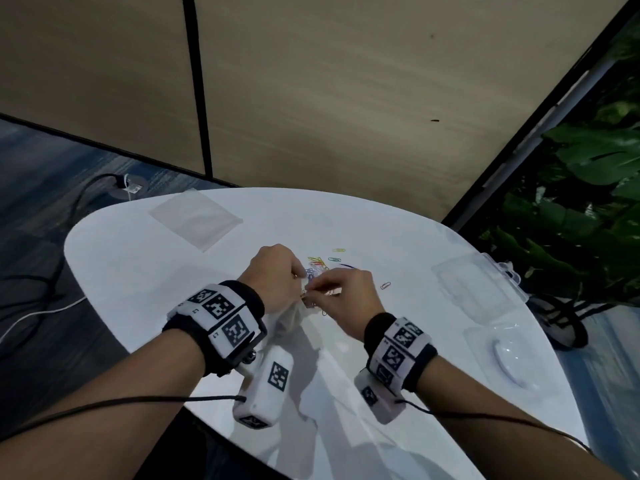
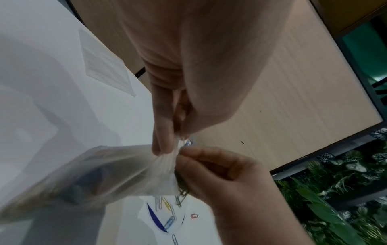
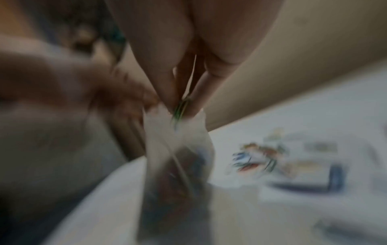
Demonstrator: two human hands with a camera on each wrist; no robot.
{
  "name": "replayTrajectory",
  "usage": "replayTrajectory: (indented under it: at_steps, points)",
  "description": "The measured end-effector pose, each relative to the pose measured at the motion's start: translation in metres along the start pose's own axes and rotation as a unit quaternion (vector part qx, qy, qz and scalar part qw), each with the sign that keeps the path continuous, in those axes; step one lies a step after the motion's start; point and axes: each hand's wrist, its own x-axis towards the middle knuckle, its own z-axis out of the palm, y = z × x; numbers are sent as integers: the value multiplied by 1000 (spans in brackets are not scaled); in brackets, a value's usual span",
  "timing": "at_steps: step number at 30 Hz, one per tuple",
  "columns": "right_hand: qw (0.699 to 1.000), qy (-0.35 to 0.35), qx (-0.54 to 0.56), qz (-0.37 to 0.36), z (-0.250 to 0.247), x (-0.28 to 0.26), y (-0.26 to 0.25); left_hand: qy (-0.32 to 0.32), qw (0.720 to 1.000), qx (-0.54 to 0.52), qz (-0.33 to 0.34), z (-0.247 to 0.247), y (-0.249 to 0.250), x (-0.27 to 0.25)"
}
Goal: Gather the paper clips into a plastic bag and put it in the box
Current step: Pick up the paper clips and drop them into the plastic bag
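1. At table centre, left hand (image 1: 273,275) pinches the plastic bag (image 2: 108,169) mouth.
2. Right hand (image 1: 341,299) pinches paper clips (image 2: 181,190) at that mouth; filling step.
3. Next: collect loose clips (image 1: 323,263); box (image 1: 479,289) lies well apart.

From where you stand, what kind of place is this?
Probably an office or meeting corner: a round white table, beige partition panels with dark frames, blue carpet with a floor power outlet, and a wall of green plants.
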Motion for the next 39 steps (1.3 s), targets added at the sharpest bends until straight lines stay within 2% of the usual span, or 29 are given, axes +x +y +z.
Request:
replayTrajectory:
  at_steps: [2,6,8,11,13,14,16,17,18,19,20,21,25,30,33,36,39]
  points:
    - [983,-47,-156,-89,7,-3,2,-4,1000,-12,7,3,0,-1]
    - [953,-156,-244,-94,4,2,-1,-7,1000,-6,12,5,0,-2]
    - [949,-182,-241,-87,-6,9,-6,-3,1000,10,18,4,0,-2]
    - [981,-140,-120,-58,-25,17,-9,4,1000,3,8,-1,0,-2]
    - [998,-65,-22,-17,-39,22,0,8,1000,4,-2,-6,0,-3]
    - [999,-31,-6,15,-45,24,9,7,1000,8,-5,-9,-1,-2]
    - [991,-23,-57,116,-59,25,38,6,1000,16,-16,-14,-5,-1]
    - [973,-59,-123,187,-63,22,57,7,999,13,-28,-16,-9,1]
    - [941,-112,-195,253,-65,18,78,9,999,11,-42,-18,-13,2]
    - [902,-168,-265,295,-65,11,92,9,998,13,-53,-20,-17,3]
    - [873,-202,-321,308,-60,6,106,7,998,19,-62,-21,-20,3]
    - [861,-205,-355,301,-54,2,113,3,997,27,-68,-22,-23,3]
    - [913,-91,-314,243,-29,8,113,-11,997,42,-63,-24,-28,1]
    - [933,-15,-276,230,-9,37,102,-24,997,46,-56,-28,-39,3]
    - [932,-25,-284,222,-5,57,98,-25,997,44,-54,-31,-42,4]
    - [935,-80,-304,165,0,73,99,-34,997,49,-47,-32,-41,3]
    - [902,-133,-404,72,8,81,98,-40,997,54,-41,-32,-39,3]
